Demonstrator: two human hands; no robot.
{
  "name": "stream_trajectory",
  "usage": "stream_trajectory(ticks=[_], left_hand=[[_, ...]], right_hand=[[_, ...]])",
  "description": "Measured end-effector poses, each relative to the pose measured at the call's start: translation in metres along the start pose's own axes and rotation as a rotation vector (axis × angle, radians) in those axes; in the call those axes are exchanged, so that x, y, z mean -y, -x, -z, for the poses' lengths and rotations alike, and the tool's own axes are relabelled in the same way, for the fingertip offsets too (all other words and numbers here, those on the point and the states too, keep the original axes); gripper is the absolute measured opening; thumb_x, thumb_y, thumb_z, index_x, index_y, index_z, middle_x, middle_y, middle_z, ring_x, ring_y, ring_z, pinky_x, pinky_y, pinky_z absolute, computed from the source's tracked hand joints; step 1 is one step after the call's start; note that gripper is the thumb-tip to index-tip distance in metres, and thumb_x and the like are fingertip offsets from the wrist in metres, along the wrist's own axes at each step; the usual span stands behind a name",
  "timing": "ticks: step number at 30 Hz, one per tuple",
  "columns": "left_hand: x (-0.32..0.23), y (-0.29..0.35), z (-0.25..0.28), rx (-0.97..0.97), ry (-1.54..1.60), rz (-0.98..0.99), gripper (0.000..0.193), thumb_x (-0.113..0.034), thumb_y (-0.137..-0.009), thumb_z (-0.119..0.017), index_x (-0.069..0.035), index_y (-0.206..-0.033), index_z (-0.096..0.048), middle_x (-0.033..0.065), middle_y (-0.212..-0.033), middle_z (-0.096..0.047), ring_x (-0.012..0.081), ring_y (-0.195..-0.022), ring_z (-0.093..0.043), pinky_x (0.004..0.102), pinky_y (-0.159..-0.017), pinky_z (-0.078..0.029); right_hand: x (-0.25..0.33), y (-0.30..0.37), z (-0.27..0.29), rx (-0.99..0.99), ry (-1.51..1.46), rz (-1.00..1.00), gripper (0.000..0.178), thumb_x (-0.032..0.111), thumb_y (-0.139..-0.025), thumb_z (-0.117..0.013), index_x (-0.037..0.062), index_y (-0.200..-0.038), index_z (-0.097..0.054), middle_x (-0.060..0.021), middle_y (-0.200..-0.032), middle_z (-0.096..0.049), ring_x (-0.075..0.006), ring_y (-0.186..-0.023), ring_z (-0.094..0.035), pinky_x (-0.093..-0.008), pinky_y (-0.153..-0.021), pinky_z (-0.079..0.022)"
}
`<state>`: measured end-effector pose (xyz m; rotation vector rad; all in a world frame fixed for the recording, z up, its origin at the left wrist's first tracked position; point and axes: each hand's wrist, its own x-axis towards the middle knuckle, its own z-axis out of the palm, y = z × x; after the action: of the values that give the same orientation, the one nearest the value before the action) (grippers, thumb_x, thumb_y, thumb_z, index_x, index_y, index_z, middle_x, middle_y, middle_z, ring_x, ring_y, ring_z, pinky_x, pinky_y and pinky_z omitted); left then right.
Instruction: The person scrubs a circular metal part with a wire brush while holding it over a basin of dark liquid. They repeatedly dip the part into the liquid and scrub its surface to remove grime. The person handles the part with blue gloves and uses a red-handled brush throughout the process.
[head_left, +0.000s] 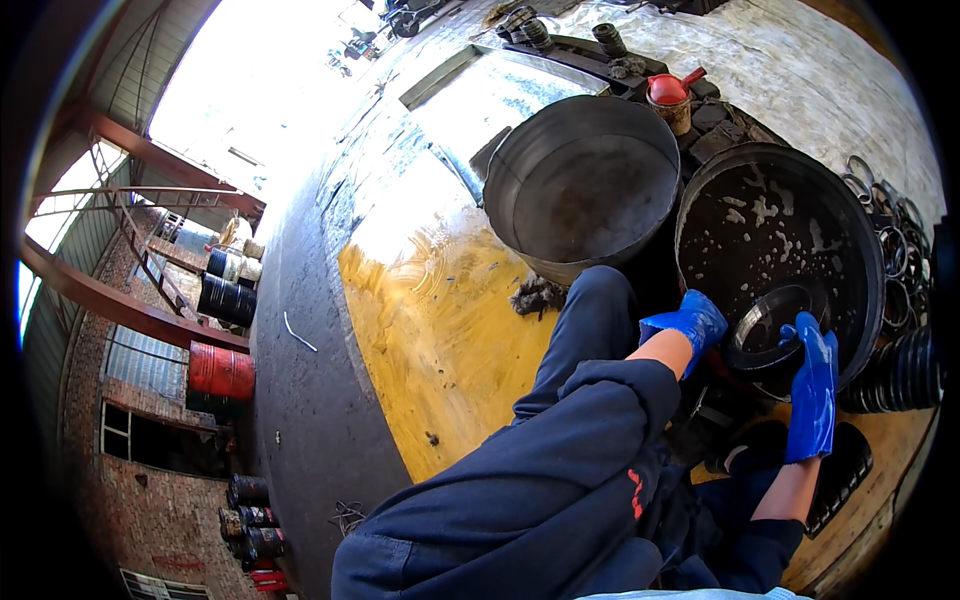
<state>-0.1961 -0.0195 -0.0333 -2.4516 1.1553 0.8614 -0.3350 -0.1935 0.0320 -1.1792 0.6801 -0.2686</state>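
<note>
A round, wide dark tub holds dark liquid with patches of pale foam. At its near side, a thick dark ring leans tilted, its inner face wet and shiny. My right hand, in a wet blue rubber glove, grips the ring's right side between thumb and fingers. My left hand, gloved in blue as well, is closed at the tub's near-left rim, close to the ring's left edge. What its fingers hold is hidden.
Left of the tub stands a large metal drum with murky liquid. Behind them are a red dipper and stacked rings. More rings lie at right, above a black ribbed stack. A yellow sheet covers the floor at left.
</note>
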Motion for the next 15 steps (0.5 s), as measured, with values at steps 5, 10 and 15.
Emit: stream_trajectory(ticks=[5, 10, 15], left_hand=[[0.001, 0.01, 0.009, 0.015, 0.017, 0.011, 0.037, -0.027, -0.1, -0.06, -0.02, -0.134, -0.07, 0.0044, -0.135, -0.07, 0.0245, -0.127, -0.065, 0.0439, -0.101, -0.05], [0.001, 0.009, 0.006, 0.019, 0.025, 0.041, 0.036, -0.027, -0.101, -0.059, -0.021, -0.134, -0.07, 0.0033, -0.132, -0.071, 0.0245, -0.125, -0.066, 0.0424, -0.099, -0.051], [0.001, 0.012, 0.006, 0.03, -0.002, 0.005, 0.036, -0.025, -0.1, -0.059, -0.021, -0.134, -0.07, 0.0038, -0.132, -0.071, 0.0248, -0.125, -0.067, 0.0422, -0.098, -0.052]], right_hand=[[0.002, 0.001, 0.0, 0.01, 0.01, -0.011, 0.049, 0.031, -0.091, -0.077, 0.0021, -0.127, -0.061, -0.011, -0.1, -0.071, -0.0192, -0.089, -0.067, -0.0338, -0.082, -0.053], [0.006, 0.009, -0.007, 0.014, -0.012, 0.0, 0.047, 0.029, -0.091, -0.076, 0.0014, -0.127, -0.062, -0.0098, -0.103, -0.07, -0.0189, -0.093, -0.067, -0.0332, -0.084, -0.053], [0.001, 0.004, -0.001, 0.033, -0.025, 0.02, 0.046, 0.027, -0.091, -0.075, 0.0006, -0.127, -0.062, -0.0089, -0.107, -0.07, -0.0193, -0.097, -0.067, -0.0332, -0.085, -0.053]])
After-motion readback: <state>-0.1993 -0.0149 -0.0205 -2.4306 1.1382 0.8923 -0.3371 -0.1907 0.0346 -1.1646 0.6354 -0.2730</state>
